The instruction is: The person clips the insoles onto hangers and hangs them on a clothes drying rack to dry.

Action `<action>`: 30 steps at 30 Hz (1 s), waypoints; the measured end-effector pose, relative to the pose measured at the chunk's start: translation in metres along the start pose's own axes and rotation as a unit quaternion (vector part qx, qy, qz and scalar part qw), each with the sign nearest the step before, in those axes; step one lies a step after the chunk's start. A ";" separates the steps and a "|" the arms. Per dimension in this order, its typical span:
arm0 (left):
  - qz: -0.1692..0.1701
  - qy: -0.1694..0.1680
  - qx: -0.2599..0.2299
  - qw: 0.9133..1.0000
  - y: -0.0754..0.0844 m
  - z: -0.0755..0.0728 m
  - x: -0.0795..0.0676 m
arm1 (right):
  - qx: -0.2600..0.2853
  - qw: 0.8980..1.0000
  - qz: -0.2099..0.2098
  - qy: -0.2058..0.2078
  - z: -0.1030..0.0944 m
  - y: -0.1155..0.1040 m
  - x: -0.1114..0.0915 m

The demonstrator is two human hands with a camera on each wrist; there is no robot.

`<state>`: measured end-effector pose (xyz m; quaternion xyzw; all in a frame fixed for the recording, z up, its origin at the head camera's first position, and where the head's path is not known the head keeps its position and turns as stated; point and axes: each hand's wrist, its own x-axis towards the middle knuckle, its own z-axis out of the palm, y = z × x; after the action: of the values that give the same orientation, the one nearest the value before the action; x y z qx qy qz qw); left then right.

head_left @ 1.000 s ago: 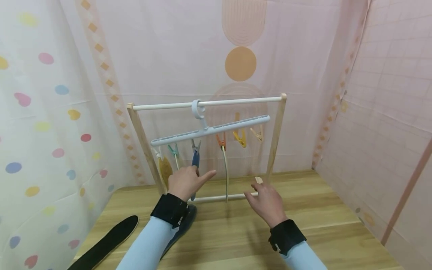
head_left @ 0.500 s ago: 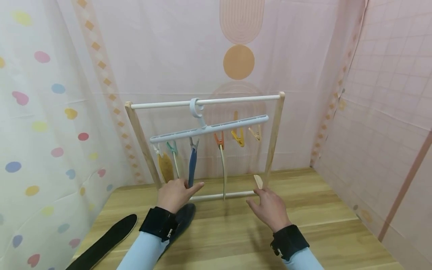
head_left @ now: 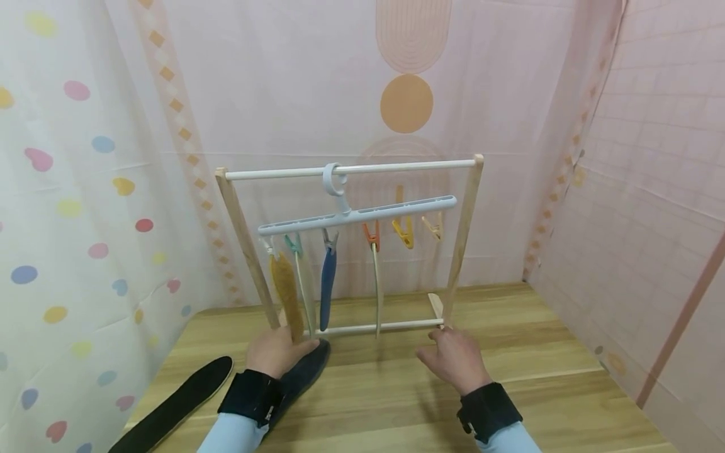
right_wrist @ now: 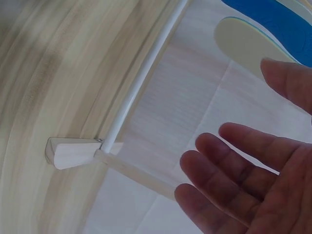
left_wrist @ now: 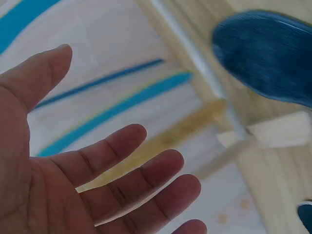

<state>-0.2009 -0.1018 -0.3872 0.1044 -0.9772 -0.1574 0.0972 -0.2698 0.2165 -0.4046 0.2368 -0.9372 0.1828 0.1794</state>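
A light blue hanger (head_left: 357, 217) hangs tilted from the rack's top bar. From its clips hang a mustard insole (head_left: 287, 292) at the left, a blue insole (head_left: 328, 289), and thin edge-on insoles (head_left: 377, 289) under the green and orange clips. My left hand (head_left: 276, 353) is low by the mustard insole's bottom end; its fingers are extended and hold nothing in the left wrist view. By the rack's right foot is my right hand (head_left: 457, 358), fingers loosely spread and nothing in the palm (right_wrist: 278, 204).
A black insole (head_left: 181, 399) lies on the table at the left. A dark blue insole (head_left: 308, 371) lies partly behind my left hand. A yellow clip (head_left: 404, 233) and a cream clip (head_left: 433, 226) hang at the hanger's right without anything in them. Wooden posts (head_left: 464, 239) flank the rack.
My left hand has come down and to the left, away from the blue insole, which now shows whole. The mustard insole has shifted. My right hand has dropped slightly.
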 end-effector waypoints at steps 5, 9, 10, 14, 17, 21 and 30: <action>-0.043 -0.014 0.001 0.999 -0.019 0.013 -0.008 | 0.003 1.000 -0.005 -0.025 0.001 0.003 -0.002; -0.047 -0.017 0.022 0.998 -0.032 0.024 -0.016 | 0.016 0.998 -0.017 -0.057 0.002 0.006 -0.002; -0.047 -0.019 0.028 0.998 -0.036 0.028 -0.016 | 0.017 0.997 -0.020 -0.068 0.002 0.007 -0.002; -0.064 -0.045 0.045 0.996 -0.044 0.037 -0.021 | 0.024 0.993 -0.020 -0.110 0.002 0.010 -0.003; -0.080 -0.063 0.057 0.993 -0.047 0.043 -0.023 | 0.026 0.991 -0.015 -0.131 0.003 0.012 -0.003; -0.090 -0.072 0.064 0.991 -0.051 0.053 -0.026 | 0.033 0.990 -0.012 -0.139 0.005 0.013 -0.005; -0.132 -0.064 0.053 0.988 -0.056 0.070 -0.028 | 0.049 0.987 -0.021 -0.152 0.007 0.017 -0.007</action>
<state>-0.1798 -0.1275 -0.4753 0.2273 -0.9660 -0.1234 0.0074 -0.2746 0.2297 -0.4182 0.2895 -0.9385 0.1865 0.0266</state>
